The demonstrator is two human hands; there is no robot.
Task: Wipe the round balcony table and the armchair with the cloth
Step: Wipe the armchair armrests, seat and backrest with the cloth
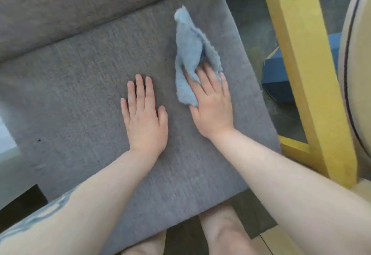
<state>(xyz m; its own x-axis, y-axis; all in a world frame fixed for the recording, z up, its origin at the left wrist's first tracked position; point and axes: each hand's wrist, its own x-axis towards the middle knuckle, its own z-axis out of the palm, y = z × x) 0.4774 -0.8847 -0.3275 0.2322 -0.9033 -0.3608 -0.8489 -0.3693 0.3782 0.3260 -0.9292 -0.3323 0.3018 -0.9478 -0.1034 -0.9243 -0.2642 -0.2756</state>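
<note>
The armchair's grey seat cushion (pixel 80 98) fills most of the view, with its grey back cushion (pixel 70 8) behind. A light blue cloth (pixel 187 50) lies crumpled on the right part of the seat. My right hand (pixel 212 104) lies flat on the cloth's near end with straight fingers, pressing it onto the cushion. Left of it, my left hand (pixel 144 114) rests flat on the bare cushion, fingers straight, holding nothing. The round table's pale edge (pixel 355 74) shows at the far right.
The armchair's yellow wooden armrest frame (pixel 301 74) runs along the right of the seat. A blue box (pixel 277 78) sits on the dark floor beyond it. My bare legs (pixel 218 232) stand at the seat's front edge.
</note>
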